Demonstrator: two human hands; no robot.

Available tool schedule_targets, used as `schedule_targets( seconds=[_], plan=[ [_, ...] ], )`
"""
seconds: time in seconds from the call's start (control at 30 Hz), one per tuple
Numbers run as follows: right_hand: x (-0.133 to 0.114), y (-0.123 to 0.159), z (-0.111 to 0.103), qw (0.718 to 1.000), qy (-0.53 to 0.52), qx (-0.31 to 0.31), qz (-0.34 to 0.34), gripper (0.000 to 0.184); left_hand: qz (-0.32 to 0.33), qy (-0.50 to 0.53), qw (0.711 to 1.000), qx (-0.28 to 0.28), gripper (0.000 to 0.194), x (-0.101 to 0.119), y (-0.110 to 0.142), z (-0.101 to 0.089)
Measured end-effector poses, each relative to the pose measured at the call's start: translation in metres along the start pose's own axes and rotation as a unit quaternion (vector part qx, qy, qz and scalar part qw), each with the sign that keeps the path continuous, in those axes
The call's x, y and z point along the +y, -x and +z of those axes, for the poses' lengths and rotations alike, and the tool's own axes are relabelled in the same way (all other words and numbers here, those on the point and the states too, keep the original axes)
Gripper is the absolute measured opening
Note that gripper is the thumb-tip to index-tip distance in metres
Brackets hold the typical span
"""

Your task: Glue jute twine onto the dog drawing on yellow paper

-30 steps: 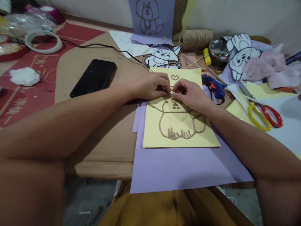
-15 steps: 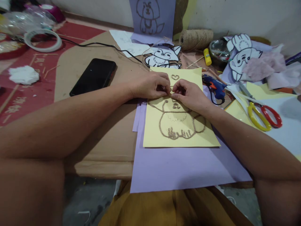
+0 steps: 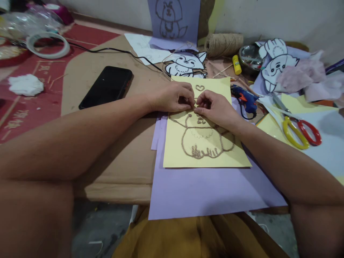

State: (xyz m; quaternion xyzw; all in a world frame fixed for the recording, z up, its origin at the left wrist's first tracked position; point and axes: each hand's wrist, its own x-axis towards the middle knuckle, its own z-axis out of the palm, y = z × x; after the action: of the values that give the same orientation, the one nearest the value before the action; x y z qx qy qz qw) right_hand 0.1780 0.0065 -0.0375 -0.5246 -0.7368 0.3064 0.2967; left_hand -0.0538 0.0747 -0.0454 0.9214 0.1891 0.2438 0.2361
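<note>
A yellow sheet of paper (image 3: 174, 157) carries a fox-like animal figure outlined in brown twine (image 3: 183, 138), with a small twine heart (image 3: 200, 87) above it. My left hand (image 3: 174, 96) rests on the upper part of the sheet, fingers bent into a pinch. Facing it, my right hand (image 3: 213, 105) is pinched too, its fingertips almost meeting the left ones over the animal's head. Whatever lies between the fingertips is too small and covered to make out. Purple paper (image 3: 215, 190) lies under the yellow sheet and hangs over the table's front edge.
A black phone (image 3: 107, 87) lies left of the paper. To the right are a blue glue gun (image 3: 247, 100), scissors (image 3: 298, 130) with yellow and red handles, and a glue stick (image 3: 237, 65). Behind stand a twine spool (image 3: 224, 44) and a purple sheet (image 3: 176, 21) with a twine animal.
Both hands stay pinched together at the same spot on the yellow sheet. Only a very slight shift of the fingertips and of the camera view shows.
</note>
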Motion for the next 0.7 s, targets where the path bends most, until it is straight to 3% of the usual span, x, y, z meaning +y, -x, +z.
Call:
schedule_targets(
  seconds=[0.57, 0.7],
  plan=[
    [0.0022, -0.0009, -0.0045, 0.999, -0.042, -0.023, 0.003, 0.023, -0.003, 0.000, 1.000, 0.003, 0.021, -0.0067, -0.0003, 0.0039],
    [0.0027, -0.0011, -0.0054, 0.999, -0.046, -0.026, -0.001, 0.027, 0.028, -0.005, 1.000, 0.009, 0.016, -0.0066, 0.0008, 0.0037]
  ],
)
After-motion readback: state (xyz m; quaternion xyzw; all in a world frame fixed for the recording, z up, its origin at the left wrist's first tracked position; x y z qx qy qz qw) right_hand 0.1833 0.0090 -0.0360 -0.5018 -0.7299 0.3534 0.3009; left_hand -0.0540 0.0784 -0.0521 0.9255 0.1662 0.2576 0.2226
